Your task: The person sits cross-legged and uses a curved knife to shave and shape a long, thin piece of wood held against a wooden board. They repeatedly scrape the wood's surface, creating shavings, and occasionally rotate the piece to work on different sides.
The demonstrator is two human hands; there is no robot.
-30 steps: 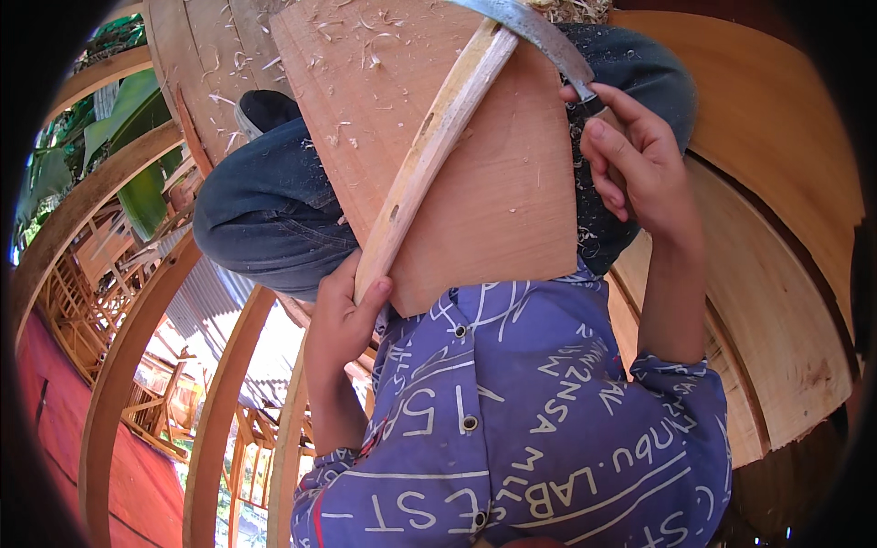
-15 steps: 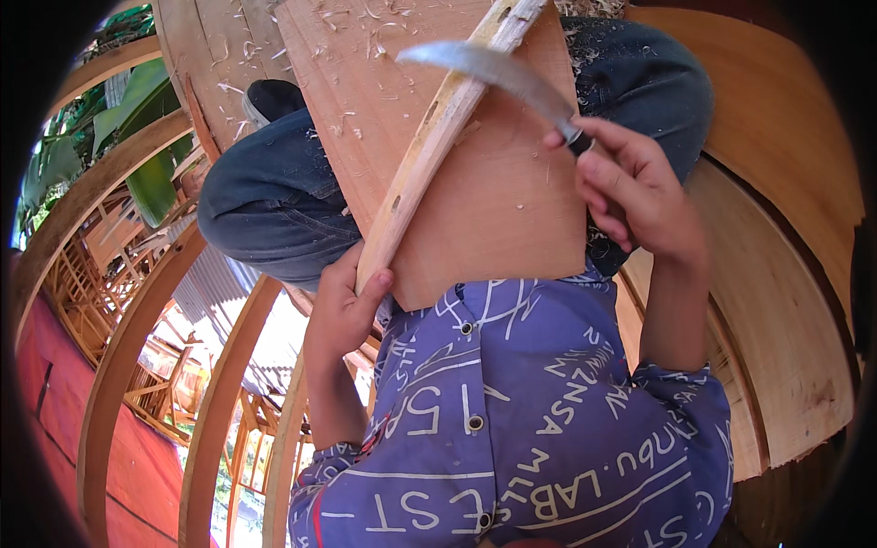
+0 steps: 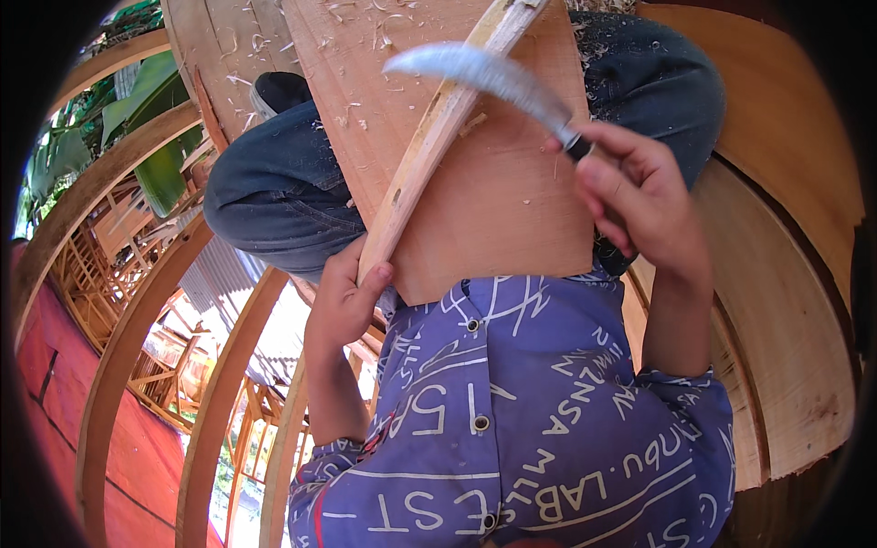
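The person sits with knees drawn up, and a broad wooden board (image 3: 475, 183) rests across the lap as a working surface, sloping away toward the far side. On it lies a long pale wooden strip (image 3: 429, 155), running from the near left up toward the far right. The left hand (image 3: 343, 301) clamps the strip's near end, fingers wrapped round it and the thumb pressed against its face, apparently so the piece cannot slide down the board while it is cut. The right hand (image 3: 639, 196) is closed in a fist around the dark handle of a curved knife (image 3: 484, 78), whose pale blade arches leftward across the strip near its far part; whether the edge touches the wood cannot be told. Thin wood shavings (image 3: 365, 27) scatter over the far end of the board and the dark jeans (image 3: 283, 196). Bent wooden ribs (image 3: 119, 338) curve past on the left.
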